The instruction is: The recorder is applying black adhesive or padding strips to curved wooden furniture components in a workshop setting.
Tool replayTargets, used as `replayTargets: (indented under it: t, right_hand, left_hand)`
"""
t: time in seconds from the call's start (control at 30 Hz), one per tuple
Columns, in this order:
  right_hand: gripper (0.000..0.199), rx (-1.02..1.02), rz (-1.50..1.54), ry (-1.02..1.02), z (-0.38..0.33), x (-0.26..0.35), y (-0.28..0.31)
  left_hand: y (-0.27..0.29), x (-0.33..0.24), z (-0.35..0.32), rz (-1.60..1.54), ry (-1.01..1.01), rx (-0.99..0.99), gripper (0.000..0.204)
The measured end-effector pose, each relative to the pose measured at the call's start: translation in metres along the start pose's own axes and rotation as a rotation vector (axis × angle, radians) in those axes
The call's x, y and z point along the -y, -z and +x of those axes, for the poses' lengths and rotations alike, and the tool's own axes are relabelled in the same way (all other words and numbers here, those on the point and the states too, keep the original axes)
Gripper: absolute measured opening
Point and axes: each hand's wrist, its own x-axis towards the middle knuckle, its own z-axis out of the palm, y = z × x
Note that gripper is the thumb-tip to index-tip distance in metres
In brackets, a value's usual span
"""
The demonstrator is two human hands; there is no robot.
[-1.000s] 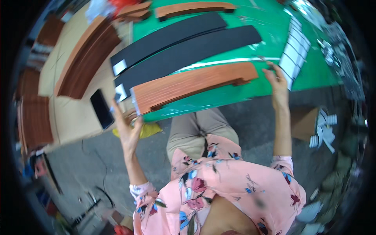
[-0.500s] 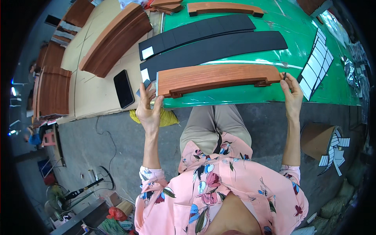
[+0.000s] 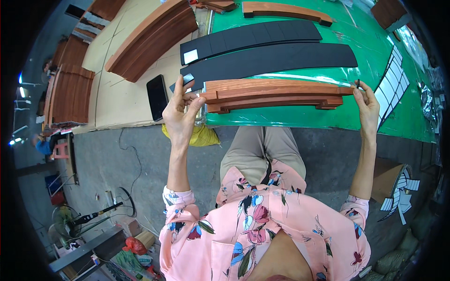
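Pinching narrowly, left grip (image 3: 180, 114) and right grip (image 3: 368, 107) hold brown wood (image 3: 279, 87).

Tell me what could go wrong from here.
The wooden piece could slip, since the left hand and right hand have it only by its ends. It might then drop off the green table, being close to the near edge. The left hand could bump the black phone close beside it.

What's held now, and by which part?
A curved brown wooden piece, by its ends: left hand at the left, right hand at the right. Also a small grey piece, left, and black piece, right: hold unclear.
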Motion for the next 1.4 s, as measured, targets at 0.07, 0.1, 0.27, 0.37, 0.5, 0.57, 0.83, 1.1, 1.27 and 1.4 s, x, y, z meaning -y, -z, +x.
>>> replayTargets:
  t: [0.07,0.1,0.27,0.37,0.5,0.57,0.83,1.1,1.27,1.4]
  right_hand:
    - [0.035,0.013,-0.033,-0.007,0.001,-0.001,-0.003]
    - [0.035,0.027,-0.012,-0.008,0.002,-0.001,-0.005]
    - [0.032,-0.095,0.056,0.055,0.003,-0.003,-0.010]
    - [0.030,-0.106,0.141,0.146,-0.005,0.024,-0.025]
    - [0.032,0.165,0.076,0.235,-0.025,0.079,-0.085]
    - [0.030,0.322,0.007,0.282,-0.027,0.082,-0.120]
    - [0.026,0.539,-0.121,0.667,-0.034,0.116,-0.211]
    - [0.026,0.550,-0.154,0.659,-0.036,0.117,-0.229]
    - [0.025,0.568,-0.174,0.646,-0.036,0.116,-0.232]
    - [0.024,0.568,-0.179,0.642,-0.036,0.114,-0.234]
  left_hand:
    - [0.002,-0.003,0.003,-0.013,0.096,0.087,0.062]
    - [0.002,-0.001,0.004,-0.012,0.097,0.084,0.062]
    - [0.004,0.020,0.000,-0.286,0.073,0.102,0.071]
    - [0.001,0.024,-0.003,-0.224,0.041,0.079,0.074]
    - [-0.005,0.028,-0.005,-0.427,0.050,0.000,0.076]
    - [-0.006,0.028,-0.005,-0.512,0.026,-0.031,0.077]
    - [-0.010,0.038,-0.001,-0.542,-0.030,0.014,0.078]
    - [-0.011,0.044,0.002,-0.616,-0.010,0.024,0.080]
    - [-0.011,0.044,0.003,-0.616,-0.006,0.028,0.081]
    - [-0.011,0.044,0.004,-0.625,-0.016,0.030,0.081]
